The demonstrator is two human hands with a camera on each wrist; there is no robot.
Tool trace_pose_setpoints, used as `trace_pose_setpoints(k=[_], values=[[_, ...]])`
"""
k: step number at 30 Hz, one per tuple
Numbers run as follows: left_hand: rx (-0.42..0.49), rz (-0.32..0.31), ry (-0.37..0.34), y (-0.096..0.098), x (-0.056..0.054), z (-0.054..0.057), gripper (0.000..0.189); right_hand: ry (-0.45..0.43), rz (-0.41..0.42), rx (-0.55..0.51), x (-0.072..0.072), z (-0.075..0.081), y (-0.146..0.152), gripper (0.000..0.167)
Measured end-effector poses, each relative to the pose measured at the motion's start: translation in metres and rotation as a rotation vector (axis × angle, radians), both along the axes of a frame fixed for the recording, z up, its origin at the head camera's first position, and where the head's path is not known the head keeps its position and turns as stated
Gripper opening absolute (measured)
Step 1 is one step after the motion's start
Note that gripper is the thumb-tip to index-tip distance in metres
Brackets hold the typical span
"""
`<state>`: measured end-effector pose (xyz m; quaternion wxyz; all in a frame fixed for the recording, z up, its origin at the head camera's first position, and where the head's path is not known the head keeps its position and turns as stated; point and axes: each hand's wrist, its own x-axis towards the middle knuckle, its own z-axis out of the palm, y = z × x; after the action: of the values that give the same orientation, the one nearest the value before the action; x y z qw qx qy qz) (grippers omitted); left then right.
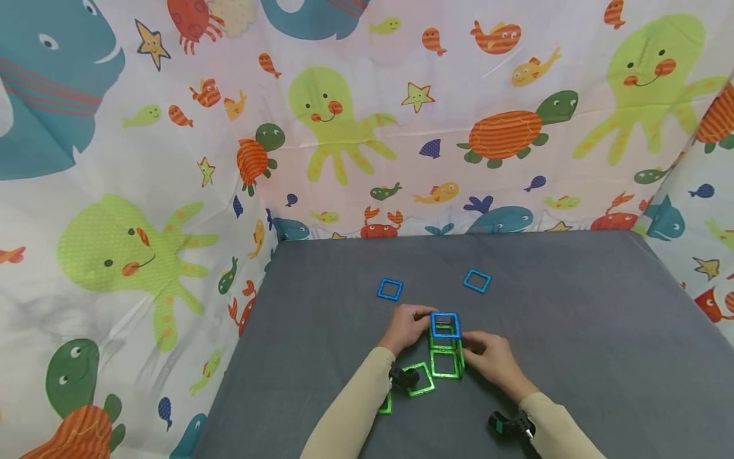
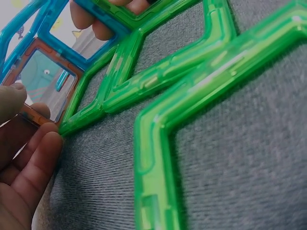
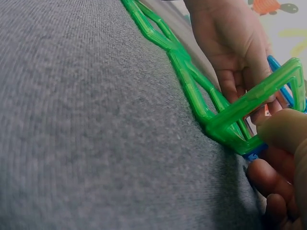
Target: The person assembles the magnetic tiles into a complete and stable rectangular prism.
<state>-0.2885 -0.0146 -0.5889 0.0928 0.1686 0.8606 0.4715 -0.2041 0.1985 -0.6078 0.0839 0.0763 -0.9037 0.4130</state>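
Square see-through magnetic tiles stand joined in a small box-like build. Its top is a blue tile (image 1: 445, 336), with green tiles below. My left hand (image 1: 406, 328) is at the build's left side, its thumb and fingers pinching an orange tile (image 2: 60, 60) in the left wrist view. On the other side my right hand (image 1: 493, 357) holds an upright green tile (image 3: 254, 99) between thumb and fingers. A flat green tile (image 1: 445, 377) lies at the front, joined to the build. The orange tile is hidden in the head view.
A loose green tile (image 1: 422, 392) lies at the front left, and another green tile (image 1: 385, 412) is partly under the left sleeve. Two blue tiles (image 1: 390, 298) (image 1: 477, 290) lie farther back on the grey table (image 1: 573, 331). A sea-animal curtain (image 1: 355, 204) surrounds the table's back and sides.
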Motion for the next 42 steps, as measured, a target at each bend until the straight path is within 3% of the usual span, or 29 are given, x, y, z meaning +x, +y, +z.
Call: trace_pose_setpoints(k=[6, 9, 13, 15, 18, 32, 42], values=[[0.063, 0.028, -0.064, -0.004, 0.004, -0.001, 0.029, 0.032, -0.012, 0.004, 0.001, -0.001, -0.002, 0.027], [0.191, 0.109, -0.138, -0.004, 0.007, 0.001, 0.029, 0.039, -0.012, 0.005, 0.001, -0.001, -0.002, 0.027], [0.397, 0.21, -0.299, -0.001, 0.011, 0.009, 0.033, 0.051, -0.012, 0.002, 0.001, -0.002, -0.002, 0.027], [0.432, 0.21, -0.365, 0.002, 0.014, 0.014, 0.037, 0.058, -0.017, -0.002, 0.001, -0.003, -0.001, 0.027], [0.409, 0.18, -0.411, 0.005, 0.016, 0.019, 0.042, 0.064, -0.021, -0.005, 0.001, -0.003, -0.001, 0.027], [0.353, 0.15, -0.381, 0.007, 0.016, 0.022, 0.038, 0.038, -0.013, -0.03, 0.002, -0.003, -0.002, 0.026], [0.381, 0.161, -0.397, 0.008, 0.017, 0.021, 0.037, 0.064, -0.015, -0.023, 0.002, -0.005, -0.003, 0.026]])
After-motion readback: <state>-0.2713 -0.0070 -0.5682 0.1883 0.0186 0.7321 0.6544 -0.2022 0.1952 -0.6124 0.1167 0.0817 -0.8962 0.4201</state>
